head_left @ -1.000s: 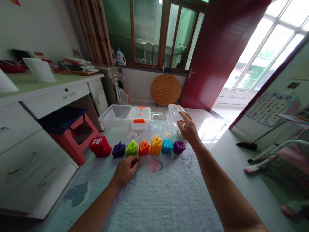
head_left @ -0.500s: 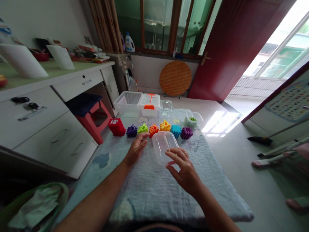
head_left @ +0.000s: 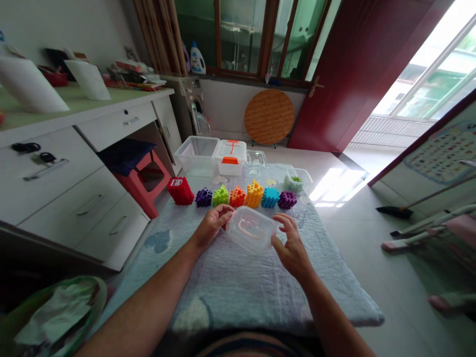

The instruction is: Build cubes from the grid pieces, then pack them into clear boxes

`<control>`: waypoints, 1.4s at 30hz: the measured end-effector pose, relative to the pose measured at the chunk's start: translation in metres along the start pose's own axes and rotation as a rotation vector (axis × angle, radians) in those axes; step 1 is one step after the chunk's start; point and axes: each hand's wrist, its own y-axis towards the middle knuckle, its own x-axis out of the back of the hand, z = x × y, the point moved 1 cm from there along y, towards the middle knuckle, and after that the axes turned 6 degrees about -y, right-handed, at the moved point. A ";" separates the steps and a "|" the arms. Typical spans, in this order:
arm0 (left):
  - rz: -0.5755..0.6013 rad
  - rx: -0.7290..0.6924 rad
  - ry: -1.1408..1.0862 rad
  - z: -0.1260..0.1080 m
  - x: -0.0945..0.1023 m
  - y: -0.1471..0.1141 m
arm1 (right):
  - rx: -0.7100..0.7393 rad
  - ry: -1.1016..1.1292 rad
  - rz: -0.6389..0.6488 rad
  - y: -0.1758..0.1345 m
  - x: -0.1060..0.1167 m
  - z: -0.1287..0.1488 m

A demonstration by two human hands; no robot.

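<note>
Between my hands is a clear plastic lid (head_left: 251,229) with a pale pink handle, tilted above the cloth-covered table (head_left: 238,297). Whether a box body sits under it, I cannot tell. My left hand (head_left: 213,225) grips its left corner with closed fingers. At the right end, my right hand (head_left: 292,243) holds the edge, thumb low and fingers curled near the upper corner. Just beyond stand bundles of interlocking toy blocks in a row: red (head_left: 181,191), dark blue (head_left: 204,197), lime (head_left: 221,196), orange (head_left: 237,196), yellow (head_left: 254,194), light blue (head_left: 270,197) and purple (head_left: 287,199).
Along the table's far side are an open clear bin (head_left: 197,154), a clear box with orange handle and latches (head_left: 230,158), another clear container (head_left: 256,158) and a small tub with green pieces (head_left: 294,183). A red stool (head_left: 143,181) stands left, beside white drawers (head_left: 92,203).
The lid has turned so its handle side faces up and it lies more crosswise. My left hand has taken its left corner; my right hand has shifted to the right end.
</note>
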 end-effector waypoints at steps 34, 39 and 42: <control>-0.071 -0.059 0.364 0.013 0.002 0.000 | -0.273 0.252 0.105 0.016 -0.029 -0.022; -0.076 -0.083 0.428 0.012 0.001 -0.003 | -0.262 0.223 0.116 0.018 -0.028 -0.022; -0.078 -0.099 0.454 0.011 0.000 -0.003 | -0.273 0.275 0.126 0.020 -0.030 -0.023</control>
